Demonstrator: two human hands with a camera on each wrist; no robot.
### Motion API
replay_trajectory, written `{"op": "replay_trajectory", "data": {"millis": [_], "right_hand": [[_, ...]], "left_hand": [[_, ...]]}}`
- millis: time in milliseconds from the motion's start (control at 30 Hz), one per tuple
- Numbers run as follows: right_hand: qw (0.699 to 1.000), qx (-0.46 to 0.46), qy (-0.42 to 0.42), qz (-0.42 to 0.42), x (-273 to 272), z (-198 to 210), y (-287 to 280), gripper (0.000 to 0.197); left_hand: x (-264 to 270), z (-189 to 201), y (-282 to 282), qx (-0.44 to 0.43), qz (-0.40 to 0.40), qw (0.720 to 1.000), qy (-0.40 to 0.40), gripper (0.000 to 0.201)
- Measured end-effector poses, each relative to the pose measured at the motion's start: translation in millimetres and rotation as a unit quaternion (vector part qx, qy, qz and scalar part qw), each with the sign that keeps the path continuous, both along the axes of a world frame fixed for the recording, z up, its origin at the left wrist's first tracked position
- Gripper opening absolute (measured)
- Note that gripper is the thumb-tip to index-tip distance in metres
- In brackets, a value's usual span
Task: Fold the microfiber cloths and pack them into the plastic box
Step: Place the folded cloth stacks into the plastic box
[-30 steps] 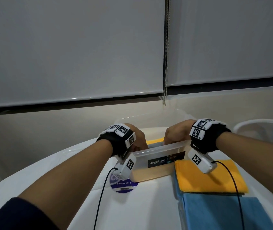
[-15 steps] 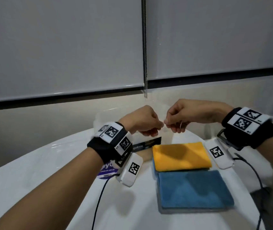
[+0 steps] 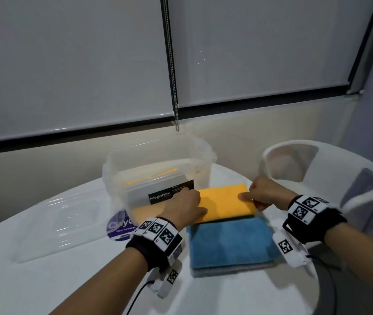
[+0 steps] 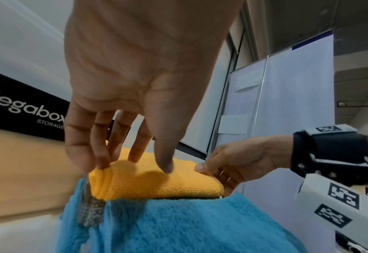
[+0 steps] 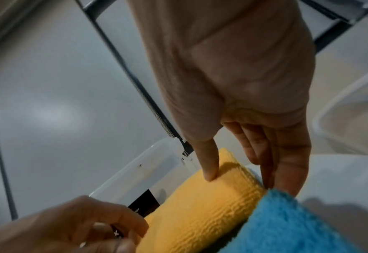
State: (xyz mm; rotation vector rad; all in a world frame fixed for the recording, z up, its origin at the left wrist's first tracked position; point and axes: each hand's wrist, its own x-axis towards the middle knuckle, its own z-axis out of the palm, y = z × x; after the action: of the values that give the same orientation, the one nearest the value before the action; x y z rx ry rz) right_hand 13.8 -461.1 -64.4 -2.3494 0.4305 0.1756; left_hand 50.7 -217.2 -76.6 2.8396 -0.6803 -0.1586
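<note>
A folded yellow cloth (image 3: 224, 203) lies on the far part of a folded blue cloth (image 3: 231, 242), just right of the clear plastic box (image 3: 158, 155). My left hand (image 3: 194, 201) pinches its left end, thumb on top (image 4: 135, 162). At the right end my right hand (image 3: 251, 201) grips with the thumb on top and the fingers tucked under the edge (image 5: 239, 179). A grey cloth (image 3: 231, 270) shows under the blue one. Inside the box sit a grey cloth and another yellow cloth (image 3: 151, 178). The box's black label (image 4: 16, 109) is close beside my left hand.
The clear lid (image 3: 67, 223) lies flat on the white round table (image 3: 44, 280), left of the box. A purple round sticker (image 3: 119, 223) sits at the box's front left corner. A white chair (image 3: 317, 173) stands beyond the table's right edge. Blinds cover the window behind.
Both hands came up out of the box, met in the air above it, then dropped onto the two ends of the yellow cloth on the stack. The head view tilted down and right.
</note>
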Motion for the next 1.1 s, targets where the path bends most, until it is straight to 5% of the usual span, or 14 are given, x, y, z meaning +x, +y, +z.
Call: {"op": "replay_trajectory", "data": {"millis": [133,400,533,667,767,900,1100], "right_hand": [[0.995,0.079,0.035,-0.042,-1,-8,-2,0.037],[0.993,0.088,0.053,-0.051,1,5,0,0.038],[0.992,0.101,0.063,-0.05,4,17,-1,0.035],[0.944,0.318,0.043,-0.079,2,33,-3,0.042],[0.901,0.427,-0.012,-0.07,-2,53,-6,0.045],[0.891,0.438,-0.106,-0.059,-7,87,-2,0.031],[0.897,0.404,-0.176,-0.011,-7,130,4,0.014]], "left_hand": [[-1,-2,-3,0.074,-0.029,0.997,-0.006,0.065],[-6,6,-5,0.09,-0.082,0.986,-0.115,0.023],[-5,21,-1,0.023,-0.074,0.987,-0.141,0.021],[-6,28,2,-0.053,-0.087,0.986,-0.131,0.025],[-7,31,6,-0.188,-0.076,0.978,-0.039,0.022],[-20,41,6,-0.428,-0.014,0.893,0.138,0.022],[-30,75,9,-0.637,0.062,0.732,0.234,0.025]]}}
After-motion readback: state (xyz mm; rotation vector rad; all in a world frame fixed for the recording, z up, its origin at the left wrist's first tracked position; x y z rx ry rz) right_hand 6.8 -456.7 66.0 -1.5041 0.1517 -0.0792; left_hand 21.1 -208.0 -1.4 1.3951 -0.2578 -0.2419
